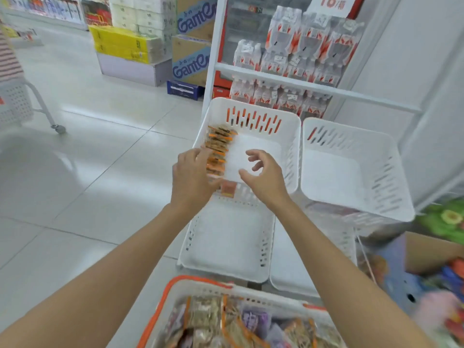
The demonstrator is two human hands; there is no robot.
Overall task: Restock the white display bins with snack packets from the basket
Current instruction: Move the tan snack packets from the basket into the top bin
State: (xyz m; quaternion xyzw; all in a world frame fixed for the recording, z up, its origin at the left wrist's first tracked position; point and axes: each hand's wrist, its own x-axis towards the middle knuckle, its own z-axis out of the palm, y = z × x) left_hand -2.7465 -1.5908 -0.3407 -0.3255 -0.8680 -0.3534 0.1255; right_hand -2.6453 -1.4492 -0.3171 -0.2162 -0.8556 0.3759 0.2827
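Note:
A row of orange-edged snack packets (218, 144) stands along the left wall of the upper left white bin (263, 106). My left hand (192, 177) is at the near end of that row, its fingers wrapped against the packets. My right hand (263, 177) hovers over the bin's bare floor with loosely curled fingers and holds nothing. At the bottom of the view, the white basket with orange handles (175, 285) is full of mixed snack packets (226, 320).
Another white bin (391, 146) sits to the right, and two lower bins (185, 262) are below. A shelf of bottled water packs (301, 54) stands behind. A cardboard box of goods (426, 252) is at the right. A wheeled cart (45, 106) stands on the tiled floor at left.

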